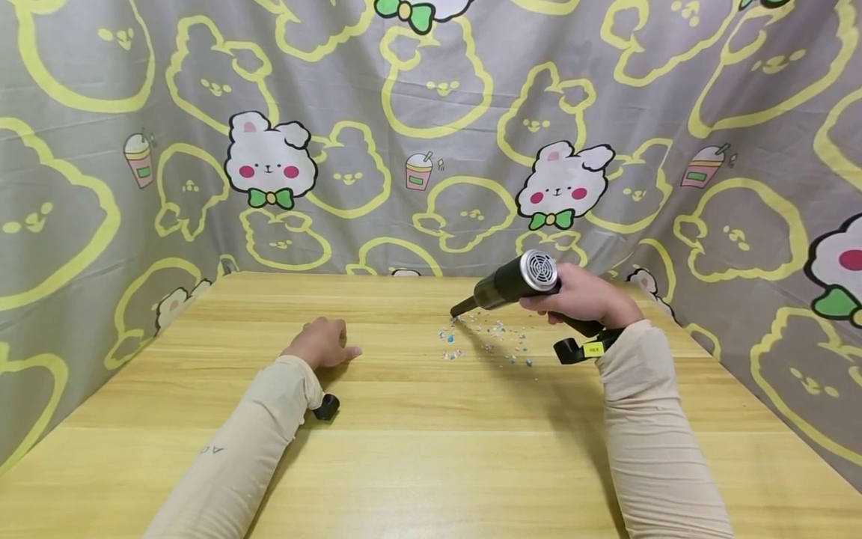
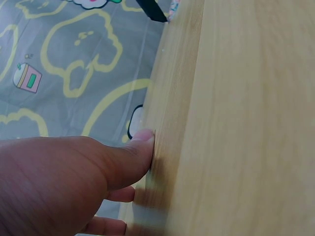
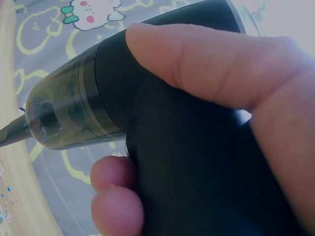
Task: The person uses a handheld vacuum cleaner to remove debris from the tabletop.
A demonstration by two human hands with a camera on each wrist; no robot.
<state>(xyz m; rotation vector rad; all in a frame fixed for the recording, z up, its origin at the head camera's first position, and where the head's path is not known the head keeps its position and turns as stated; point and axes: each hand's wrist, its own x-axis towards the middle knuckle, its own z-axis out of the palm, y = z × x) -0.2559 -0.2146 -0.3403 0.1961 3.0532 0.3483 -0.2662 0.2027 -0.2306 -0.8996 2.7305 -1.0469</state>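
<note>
The left hand (image 1: 323,343), fingers loosely bent and holding nothing, is at the counter (image 1: 404,464); whether it touches, I cannot tell. At its 3 o'clock, blue, pink and white bits (image 1: 488,347) lie scattered. The vacuum (image 1: 500,288) slants down, its nozzle (image 1: 463,308) pointing to 8 o'clock, tip near the bits' 11 o'clock edge. At the vacuum's 3 o'clock, the right hand (image 1: 584,296) grips its handle (image 3: 192,162).

Black handheld vacuum (image 1: 501,288) (tilted downward) near colourful bits (image 1: 488,347)
</note>
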